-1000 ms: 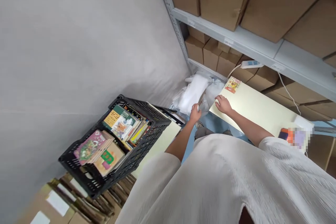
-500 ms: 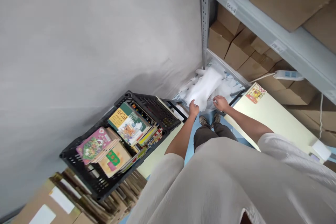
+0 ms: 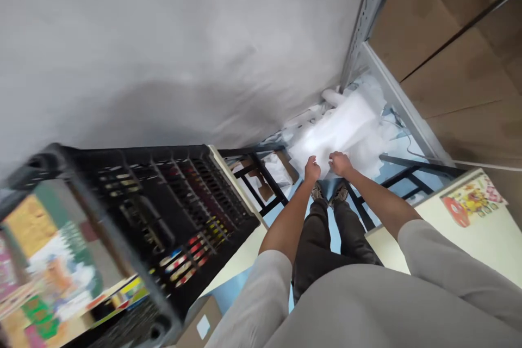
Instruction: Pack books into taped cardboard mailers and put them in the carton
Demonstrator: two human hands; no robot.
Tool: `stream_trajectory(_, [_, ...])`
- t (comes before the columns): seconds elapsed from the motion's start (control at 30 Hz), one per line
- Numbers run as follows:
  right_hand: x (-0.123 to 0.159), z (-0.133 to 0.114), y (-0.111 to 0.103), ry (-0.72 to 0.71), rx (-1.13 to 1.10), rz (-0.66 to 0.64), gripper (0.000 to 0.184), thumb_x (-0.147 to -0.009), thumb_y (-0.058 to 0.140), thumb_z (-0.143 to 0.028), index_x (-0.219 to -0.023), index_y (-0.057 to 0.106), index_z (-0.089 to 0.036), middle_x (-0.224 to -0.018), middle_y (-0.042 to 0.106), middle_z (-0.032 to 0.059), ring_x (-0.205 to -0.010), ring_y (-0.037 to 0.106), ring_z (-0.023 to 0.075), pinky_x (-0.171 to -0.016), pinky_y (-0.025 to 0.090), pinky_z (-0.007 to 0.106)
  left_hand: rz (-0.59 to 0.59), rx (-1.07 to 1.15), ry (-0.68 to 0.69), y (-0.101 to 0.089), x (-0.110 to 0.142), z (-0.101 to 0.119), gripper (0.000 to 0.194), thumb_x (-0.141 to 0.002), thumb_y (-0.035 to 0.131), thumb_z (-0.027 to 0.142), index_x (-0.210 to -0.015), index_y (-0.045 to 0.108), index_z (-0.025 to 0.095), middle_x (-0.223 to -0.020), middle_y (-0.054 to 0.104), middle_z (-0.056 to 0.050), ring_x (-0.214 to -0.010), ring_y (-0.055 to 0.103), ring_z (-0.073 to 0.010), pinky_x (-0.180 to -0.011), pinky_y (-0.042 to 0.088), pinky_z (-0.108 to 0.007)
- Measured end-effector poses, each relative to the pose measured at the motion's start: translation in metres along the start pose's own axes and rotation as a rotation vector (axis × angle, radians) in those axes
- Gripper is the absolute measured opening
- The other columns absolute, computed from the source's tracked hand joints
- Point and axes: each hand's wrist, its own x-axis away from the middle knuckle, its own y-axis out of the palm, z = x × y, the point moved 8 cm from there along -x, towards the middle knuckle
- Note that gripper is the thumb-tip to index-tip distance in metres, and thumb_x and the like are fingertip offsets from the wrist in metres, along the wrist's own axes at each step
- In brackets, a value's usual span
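Observation:
Low in the corner, a heap of white soft sheeting (image 3: pixel 340 125) lies on the floor, wrinkled and partly overexposed; I cannot tell whether it is foam or plastic. At its near edge is my left hand (image 3: pixel 313 168), fingers curled and thumb raised. Close beside it, my right hand (image 3: pixel 340 163) is also curled, its fingertips facing the left hand. A small gap separates the two hands. Both overlap the white sheeting in the picture, but whether they grip its edge is too bright and small to tell.
A black plastic crate (image 3: pixel 163 201) of books stands on the left on a pale tabletop (image 3: pixel 234 253). Another pale tabletop (image 3: pixel 485 236) with a colourful sticker (image 3: pixel 468 201) is on the right. A metal shelf post (image 3: pixel 369 16) and cardboard boxes (image 3: pixel 460 65) rise behind; a wall fills the left.
My view has moved forward and lower, so the crate, shelf and white sheeting look larger. My hands have come closer together.

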Motion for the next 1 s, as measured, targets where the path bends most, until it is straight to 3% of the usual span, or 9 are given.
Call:
stream_trajectory(0.23, [-0.082,0.015,0.065,0.116,-0.037,0.059,0.048,-0.107,0.064,-0.045,-0.145,0.061,-0.016,-0.150,0.063,0.0217,-0.136,0.059,0.0375,-0.112,0.049,0.049,-0.023,-0.136,-0.064,0.027,-0.063,-0.049,0.036,-0.096,0.055,0.002,-0.123,0.061,0.025,-0.122,0.077,-0.008,-0.119,0.074,-0.0238,-0.110,0.054,-0.037])
stream_trajectory(0.37, [-0.105,0.015,0.087,0.137,-0.025,0.143,0.060,-0.103,0.070,-0.052,-0.149,0.055,-0.016,-0.162,0.053,0.0258,-0.142,0.051,0.0421,-0.114,0.047,0.055,-0.059,-0.149,-0.099,0.039,-0.079,-0.074,0.039,-0.093,0.057,0.003,-0.124,0.058,0.026,-0.120,0.076,-0.008,-0.116,0.074,-0.0244,-0.107,0.053,-0.036])
stream_trajectory(0.47, [-0.114,0.012,0.099,0.151,-0.031,0.155,0.056,-0.104,0.066,-0.044,-0.150,0.053,-0.015,-0.169,0.045,0.0279,-0.143,0.049,0.0428,-0.114,0.047,0.056,-0.096,-0.154,-0.087,0.047,-0.085,-0.085,0.046,-0.088,0.058,0.001,-0.127,0.057,0.026,-0.129,0.075,-0.009,-0.121,0.073,-0.0249,-0.108,0.053,-0.037])
stream_trajectory(0.6, [-0.117,0.013,0.101,0.165,-0.039,0.130,0.043,-0.107,0.054,-0.030,-0.147,0.057,-0.014,-0.166,0.047,0.0274,-0.139,0.053,0.0395,-0.112,0.048,0.052,-0.130,-0.161,-0.063,0.048,-0.085,-0.090,0.054,-0.084,0.057,0.000,-0.132,0.057,0.025,-0.137,0.073,-0.010,-0.126,0.072,-0.0263,-0.111,0.052,-0.038])
stream_trajectory(0.8, [-0.116,0.023,0.087,0.067,-0.077,0.079,0.030,-0.108,0.054,-0.030,-0.130,0.070,-0.017,-0.145,0.064,0.0205,-0.121,0.065,0.0330,-0.104,0.052,0.043,-0.166,-0.196,-0.037,0.047,-0.079,-0.082,0.051,-0.088,0.056,0.003,-0.135,0.060,0.024,-0.140,0.074,-0.011,-0.132,0.070,-0.0278,-0.115,0.052,-0.039])
stream_trajectory(1.0, [-0.105,0.029,0.064,0.085,-0.078,0.088,0.034,-0.111,0.047,-0.025,-0.129,0.074,-0.018,-0.137,0.071,0.0169,-0.120,0.069,0.0302,-0.102,0.052,0.037,-0.143,-0.194,0.022,0.041,-0.070,-0.062,0.048,-0.090,0.056,0.002,-0.132,0.066,0.021,-0.143,0.074,-0.013,-0.137,0.068,-0.0280,-0.120,0.051,-0.038])
